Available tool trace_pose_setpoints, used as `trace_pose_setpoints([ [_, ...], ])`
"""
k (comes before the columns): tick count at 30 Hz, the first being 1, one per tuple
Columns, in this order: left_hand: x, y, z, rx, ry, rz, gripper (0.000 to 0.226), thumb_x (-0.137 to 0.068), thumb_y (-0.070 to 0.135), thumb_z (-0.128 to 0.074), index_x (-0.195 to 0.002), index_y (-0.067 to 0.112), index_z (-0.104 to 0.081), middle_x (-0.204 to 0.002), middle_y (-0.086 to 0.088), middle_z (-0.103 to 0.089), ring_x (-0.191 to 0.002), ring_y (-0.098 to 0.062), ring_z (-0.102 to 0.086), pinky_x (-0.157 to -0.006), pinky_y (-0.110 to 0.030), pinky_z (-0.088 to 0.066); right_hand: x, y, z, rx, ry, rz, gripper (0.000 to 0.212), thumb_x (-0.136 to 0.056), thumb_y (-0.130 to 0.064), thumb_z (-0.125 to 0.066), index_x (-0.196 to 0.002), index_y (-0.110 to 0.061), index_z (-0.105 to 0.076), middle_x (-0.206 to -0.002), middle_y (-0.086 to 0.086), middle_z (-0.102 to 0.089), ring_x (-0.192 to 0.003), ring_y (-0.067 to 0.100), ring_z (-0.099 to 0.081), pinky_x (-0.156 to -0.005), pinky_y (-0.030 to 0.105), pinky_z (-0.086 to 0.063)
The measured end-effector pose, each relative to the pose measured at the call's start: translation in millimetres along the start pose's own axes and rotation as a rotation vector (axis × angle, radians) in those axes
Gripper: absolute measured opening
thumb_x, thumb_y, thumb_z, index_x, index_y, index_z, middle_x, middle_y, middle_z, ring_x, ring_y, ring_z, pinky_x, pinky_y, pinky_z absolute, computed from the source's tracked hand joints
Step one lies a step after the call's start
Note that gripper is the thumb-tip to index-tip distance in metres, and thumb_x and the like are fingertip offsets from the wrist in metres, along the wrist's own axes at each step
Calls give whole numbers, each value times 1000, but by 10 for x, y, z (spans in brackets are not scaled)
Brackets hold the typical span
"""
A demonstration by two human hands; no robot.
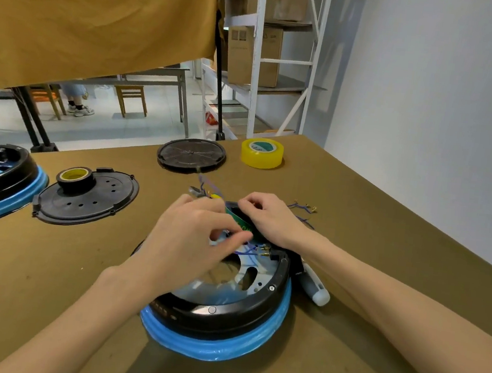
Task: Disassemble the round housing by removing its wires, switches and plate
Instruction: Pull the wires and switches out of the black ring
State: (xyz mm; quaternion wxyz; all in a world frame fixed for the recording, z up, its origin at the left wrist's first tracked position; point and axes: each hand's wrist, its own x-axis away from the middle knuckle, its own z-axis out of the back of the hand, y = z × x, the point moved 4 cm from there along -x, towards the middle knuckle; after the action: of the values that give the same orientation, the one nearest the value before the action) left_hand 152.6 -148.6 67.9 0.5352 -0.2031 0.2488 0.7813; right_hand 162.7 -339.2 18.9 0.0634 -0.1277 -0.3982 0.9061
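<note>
Two bare forearms, no sleeves; left hand (186, 237), right hand (268, 219) ungloved, no rings.

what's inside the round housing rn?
Housing shows a silver plate, blue wires and brass terminals. Both hands cover the far part, where a green board shows.

Both hands — left hand (186, 234), right hand (268, 219) — pinch a green board (239, 220) over the round housing (225, 311).
</note>
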Motion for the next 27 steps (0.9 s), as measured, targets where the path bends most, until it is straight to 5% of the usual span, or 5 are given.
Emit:
trace_pose_setpoints([
  [7, -4, -328, 225, -33, 18, 175, 62, -90, 40, -71, -145, 25, -48, -153, 1, -43, -138, -19, -45, -115, -40, -39, -40, -203, 3, 74, -165, 119, 24, -101, -18, -60, -118, -14, -75, -96, -9, -72, -83, -2, -61, -80, 21, -47],
  [14, 311, -357, 383, 356, -151, 159, 21, -95, 22, -63, -104, 38, -75, -88, 14, -74, -82, -14, -70, -68, -20, -56, 84, -69, 151, 276, -191, -19, 36, -99, -34, -61, -126, -11, -66, -113, 4, -72, -94, 11, -66, -80, 24, -51],
  [17, 538, -341, 345, 552, -241, 299, 35, -98, 54, -47, -97, 39, -79, -95, 14, -77, -95, -9, -71, -81, -15, -52, 154, -7, 157, 315, -170, -7, 26, -101, -31, -57, -100, -12, -74, -80, 3, -71, -57, 1, -56, -51, 18, -38],
  [22, 583, -376, 402, 640, 41, 421, 45, -102, 37, -54, -69, 23, -82, -91, 8, -80, -97, -11, -74, -90, -26, -53, 10, -248, 167, 265, -329, 57, 23, -103, -30, -57, -109, -19, -76, -94, 4, -75, -78, 13, -63, -71, 29, -48],
  [27, 689, -498, 430, 454, -49, 461, 38, -75, 65, -76, -107, 46, -74, -123, 28, -62, -124, 5, -52, -102, -26, -39, -97, -448, 99, 374, -278, 37, 37, -98, -34, -65, -131, -17, -67, -124, 1, -71, -111, 19, -66, -97, 37, -54],
])
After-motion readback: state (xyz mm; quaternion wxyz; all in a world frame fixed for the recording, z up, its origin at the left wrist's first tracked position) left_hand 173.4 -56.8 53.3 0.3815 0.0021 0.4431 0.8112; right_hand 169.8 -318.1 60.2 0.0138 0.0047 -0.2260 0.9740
